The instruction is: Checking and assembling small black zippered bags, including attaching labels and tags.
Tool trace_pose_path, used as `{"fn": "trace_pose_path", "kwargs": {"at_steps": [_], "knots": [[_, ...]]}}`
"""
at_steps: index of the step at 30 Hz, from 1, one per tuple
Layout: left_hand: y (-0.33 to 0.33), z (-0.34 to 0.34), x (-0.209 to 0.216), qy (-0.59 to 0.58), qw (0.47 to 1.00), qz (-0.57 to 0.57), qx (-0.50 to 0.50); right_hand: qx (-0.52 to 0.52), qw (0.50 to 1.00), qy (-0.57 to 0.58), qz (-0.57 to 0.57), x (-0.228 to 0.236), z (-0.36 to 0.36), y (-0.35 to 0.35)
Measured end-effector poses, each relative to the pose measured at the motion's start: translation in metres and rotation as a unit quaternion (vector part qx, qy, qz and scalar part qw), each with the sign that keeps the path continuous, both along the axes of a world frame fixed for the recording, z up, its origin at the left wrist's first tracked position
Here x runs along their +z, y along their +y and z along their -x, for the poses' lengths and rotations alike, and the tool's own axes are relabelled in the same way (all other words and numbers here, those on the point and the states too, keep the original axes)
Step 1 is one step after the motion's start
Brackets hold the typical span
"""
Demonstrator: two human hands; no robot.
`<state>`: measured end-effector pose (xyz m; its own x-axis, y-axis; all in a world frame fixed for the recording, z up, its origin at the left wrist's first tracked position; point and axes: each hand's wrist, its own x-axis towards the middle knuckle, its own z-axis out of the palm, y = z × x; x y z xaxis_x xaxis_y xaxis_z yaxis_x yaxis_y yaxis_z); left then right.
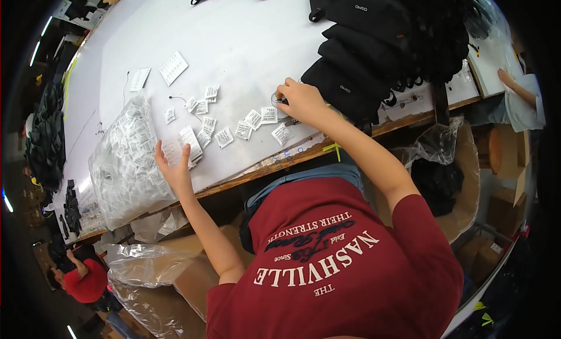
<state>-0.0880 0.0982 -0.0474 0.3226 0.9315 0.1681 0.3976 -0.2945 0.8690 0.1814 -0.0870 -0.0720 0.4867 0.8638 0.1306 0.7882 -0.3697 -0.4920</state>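
My left hand is at the table's near edge, thumb and fingers on either side of white printed cards. More such cards are stacked against it. My right hand is closed in a pinch beside the black bags. A small dark thing with a thin cord shows at its fingertips, too small to name. Between my hands lie several small white printed packets, some overlapping. A large clear plastic bag full of the same packets stands left of my left hand.
Black fabric bags are heaped on the right of the white table. Two card sheets lie farther back. Below the edge, plastic-lined cardboard boxes stand at either side of me. Another person is at lower left; a person's arm shows at right.
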Motion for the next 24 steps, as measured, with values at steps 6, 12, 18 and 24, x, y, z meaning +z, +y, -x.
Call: {"fn": "trace_pose_path", "kwargs": {"at_steps": [6,12,18,24], "knots": [[-0.033,-0.002,0.027,-0.133,0.989,0.049,-0.048,-0.035,0.999,0.01,-0.014,0.038,-0.011,0.006],[-0.082,-0.005,0.036,-0.224,0.92,0.284,-0.15,-0.017,0.98,0.04,-0.196,0.099,-0.02,-0.007],[-0.114,-0.007,0.024,-0.179,0.81,0.45,-0.33,0.002,0.945,0.159,-0.287,0.115,-0.026,-0.008],[-0.129,-0.02,0.023,-0.072,0.793,0.476,-0.373,0.048,0.859,0.408,-0.305,0.116,-0.011,-0.013]]}}
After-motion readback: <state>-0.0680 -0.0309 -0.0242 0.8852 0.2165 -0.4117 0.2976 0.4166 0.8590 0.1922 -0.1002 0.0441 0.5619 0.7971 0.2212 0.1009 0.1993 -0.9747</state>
